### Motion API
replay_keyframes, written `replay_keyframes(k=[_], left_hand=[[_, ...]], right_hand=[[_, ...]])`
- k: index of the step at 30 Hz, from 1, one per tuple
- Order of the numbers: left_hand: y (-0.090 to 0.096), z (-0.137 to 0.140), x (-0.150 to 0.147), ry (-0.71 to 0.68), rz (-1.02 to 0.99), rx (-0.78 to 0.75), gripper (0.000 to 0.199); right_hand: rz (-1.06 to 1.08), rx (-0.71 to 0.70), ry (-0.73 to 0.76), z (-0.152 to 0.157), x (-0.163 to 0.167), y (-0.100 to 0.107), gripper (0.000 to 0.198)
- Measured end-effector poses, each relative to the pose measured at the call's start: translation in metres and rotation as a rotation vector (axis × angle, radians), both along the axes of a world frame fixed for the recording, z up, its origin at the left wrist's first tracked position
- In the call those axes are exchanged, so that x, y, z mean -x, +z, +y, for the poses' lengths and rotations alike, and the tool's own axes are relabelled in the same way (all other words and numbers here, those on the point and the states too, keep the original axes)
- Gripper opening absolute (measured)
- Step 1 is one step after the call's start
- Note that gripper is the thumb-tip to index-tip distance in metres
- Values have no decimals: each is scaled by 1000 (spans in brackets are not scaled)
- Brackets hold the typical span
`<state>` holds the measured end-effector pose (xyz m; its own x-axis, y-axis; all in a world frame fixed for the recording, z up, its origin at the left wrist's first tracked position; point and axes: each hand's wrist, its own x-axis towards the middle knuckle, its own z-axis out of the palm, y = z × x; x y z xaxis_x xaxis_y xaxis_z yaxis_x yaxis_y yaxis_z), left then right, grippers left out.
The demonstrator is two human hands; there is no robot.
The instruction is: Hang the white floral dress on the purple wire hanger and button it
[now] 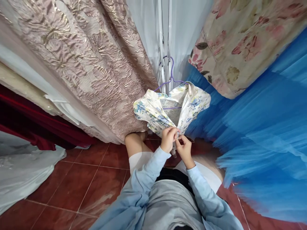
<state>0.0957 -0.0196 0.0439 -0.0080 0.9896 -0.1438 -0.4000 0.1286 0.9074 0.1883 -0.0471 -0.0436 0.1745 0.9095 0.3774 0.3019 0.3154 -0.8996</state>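
A white shirt (157, 116) with blue and yellow flowers hangs on a purple hanger (172, 71) in front of me. Its collar spreads apart at the top, and its two front edges come together at my hands. My left hand (169, 139) pinches the front edge of the shirt from the left. Close beside it, my right hand (184, 147) has thumb and finger closed on the same front edge. Whatever small fastening lies between the fingertips is too small and covered to make out. The lower part of the shirt drops behind my hands.
White metal poles (169, 38) rise behind the hanger. To the left hang a pink brocade dress (96, 70) and a dark red velvet garment (31, 118). On the right are a floral dress (240, 44) and blue tulle (268, 121). Red tiles (96, 182) cover the floor.
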Motion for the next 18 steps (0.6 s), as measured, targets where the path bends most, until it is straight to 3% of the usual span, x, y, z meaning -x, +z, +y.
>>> replay_keyframes(k=[6, 10, 14, 18], left_hand=[[88, 65, 19, -63, -253, 108, 16], [131, 95, 30, -125, -303, 125, 20], [145, 106, 39, -89, -196, 19, 23], [129, 98, 45, -77, 98, -194, 21]], right_hand=[[-31, -11, 20, 1, 3, 7, 34], [-59, -18, 25, 7, 6, 8, 35], [-100, 23, 66, 5, 11, -1, 38], [-93, 85, 147, 1, 8, 0, 33]])
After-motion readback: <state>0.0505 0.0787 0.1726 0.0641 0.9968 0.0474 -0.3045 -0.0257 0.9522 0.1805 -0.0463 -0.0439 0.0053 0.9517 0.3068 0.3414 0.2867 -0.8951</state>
